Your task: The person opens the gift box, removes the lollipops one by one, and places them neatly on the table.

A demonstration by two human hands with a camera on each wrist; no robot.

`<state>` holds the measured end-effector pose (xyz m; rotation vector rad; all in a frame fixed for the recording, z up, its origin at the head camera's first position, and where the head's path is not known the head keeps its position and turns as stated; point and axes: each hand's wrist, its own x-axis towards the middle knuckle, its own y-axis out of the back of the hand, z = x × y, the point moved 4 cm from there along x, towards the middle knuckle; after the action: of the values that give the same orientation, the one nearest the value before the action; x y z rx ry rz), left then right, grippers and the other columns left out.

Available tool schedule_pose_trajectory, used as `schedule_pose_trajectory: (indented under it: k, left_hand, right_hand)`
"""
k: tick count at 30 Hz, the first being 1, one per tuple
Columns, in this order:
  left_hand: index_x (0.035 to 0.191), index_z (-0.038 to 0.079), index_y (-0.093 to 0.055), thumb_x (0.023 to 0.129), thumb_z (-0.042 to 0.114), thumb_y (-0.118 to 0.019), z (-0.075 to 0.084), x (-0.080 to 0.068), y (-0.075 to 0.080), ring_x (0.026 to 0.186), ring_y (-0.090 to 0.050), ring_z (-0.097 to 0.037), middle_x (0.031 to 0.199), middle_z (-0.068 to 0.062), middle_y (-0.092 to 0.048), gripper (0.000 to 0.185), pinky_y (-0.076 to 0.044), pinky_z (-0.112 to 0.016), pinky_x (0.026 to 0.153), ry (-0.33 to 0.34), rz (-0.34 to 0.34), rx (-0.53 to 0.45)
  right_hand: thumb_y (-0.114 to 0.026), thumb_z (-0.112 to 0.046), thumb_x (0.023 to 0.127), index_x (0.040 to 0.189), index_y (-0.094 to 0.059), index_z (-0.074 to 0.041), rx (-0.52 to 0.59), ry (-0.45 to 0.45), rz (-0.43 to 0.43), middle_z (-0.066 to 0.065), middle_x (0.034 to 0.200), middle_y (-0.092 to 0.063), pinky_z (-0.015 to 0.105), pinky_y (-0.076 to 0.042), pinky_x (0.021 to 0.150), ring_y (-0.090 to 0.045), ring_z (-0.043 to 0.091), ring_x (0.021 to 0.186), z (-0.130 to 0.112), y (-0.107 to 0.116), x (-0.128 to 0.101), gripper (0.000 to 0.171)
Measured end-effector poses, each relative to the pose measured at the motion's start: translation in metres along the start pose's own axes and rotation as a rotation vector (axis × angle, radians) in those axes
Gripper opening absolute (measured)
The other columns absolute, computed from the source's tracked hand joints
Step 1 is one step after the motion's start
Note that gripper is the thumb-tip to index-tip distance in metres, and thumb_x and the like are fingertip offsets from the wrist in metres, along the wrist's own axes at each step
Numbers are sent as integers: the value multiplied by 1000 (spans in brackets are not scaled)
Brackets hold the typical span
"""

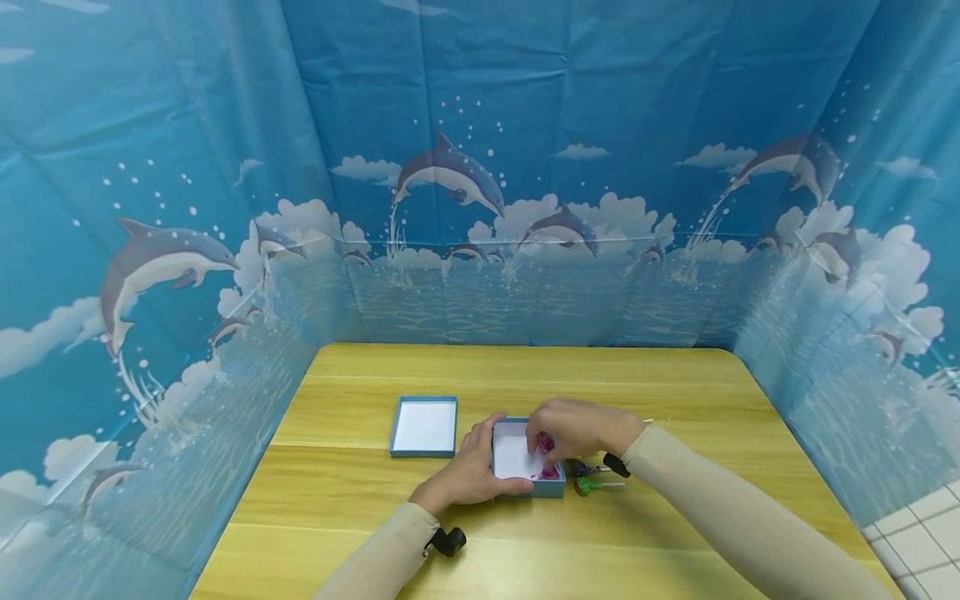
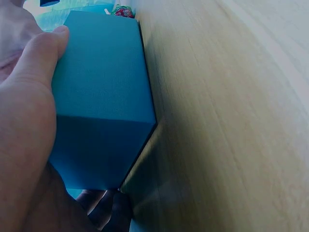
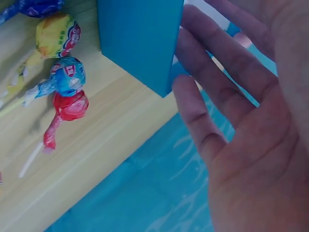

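Observation:
A blue box (image 1: 549, 488) with a white inside stands uncovered on the table. My left hand (image 1: 472, 468) grips its near left corner, the thumb along the front wall and the fingers on the left side; the left wrist view shows the thumb on the box (image 2: 104, 72). Over the right part of the box, my right hand (image 1: 576, 427) reaches in with bent fingers. Between its thumb and index finger is a dark pink lollipop (image 1: 547, 443), partly hidden by them. Another pink lollipop (image 1: 550, 473) lies inside at the near right corner.
The matching lid (image 1: 424, 427) lies inside up, left of the box. Right of the box are more lollipops, among them a green one (image 1: 585, 485); the right wrist view shows yellow (image 3: 57, 36), light blue (image 3: 68, 76) and red (image 3: 71, 105) ones. A dolphin-print curtain surrounds the table.

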<state>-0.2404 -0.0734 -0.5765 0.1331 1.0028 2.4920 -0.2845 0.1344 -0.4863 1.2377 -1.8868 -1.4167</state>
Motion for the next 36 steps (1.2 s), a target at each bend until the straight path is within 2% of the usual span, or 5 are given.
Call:
schedule_pose_trajectory:
  k: [6,12,18,29,36]
  left_hand:
    - [187,24,-14,97,69,-89,-2,2,-1,138,-53,-29,177,-17,-43,126,-56,-46,105,0,7,10]
    - [187,24,-14,96,70,-89,-2,3,-1,142,-53,-29,180,-16,-40,127,-56,-47,107,-2,7,13]
    - [187,24,-14,96,69,-89,-3,3,-1,148,-51,-32,178,-16,-42,127,-56,-52,111,-7,12,-1]
    - [187,24,-15,96,69,-90,-3,3,-2,150,-50,-32,178,-15,-42,126,-56,-52,112,-9,15,-2]
    - [187,23,-15,96,69,-89,-3,3,-2,154,-48,-34,179,-16,-41,126,-55,-56,116,-15,10,-4]
  right_hand:
    - [-96,-12,99,97,-89,-17,55,-74,-92,-9,93,-84,18,-61,77,-66,-4,79,1,-7,11,9]
    - [-99,-14,96,90,-88,-20,33,-166,-147,-15,83,-77,20,-59,73,-64,-1,74,-2,-12,14,14]
    - [-98,-9,95,85,-85,-22,33,-200,-184,-15,82,-76,20,-60,72,-65,-1,74,-5,-20,17,21]
    - [-88,1,99,110,-87,-15,108,-101,-134,-6,98,-81,20,-59,77,-62,-2,80,-4,-13,14,19]
    - [-82,0,102,112,-85,-14,138,-74,-86,-5,98,-77,20,-56,73,-58,-2,78,-3,-10,11,18]
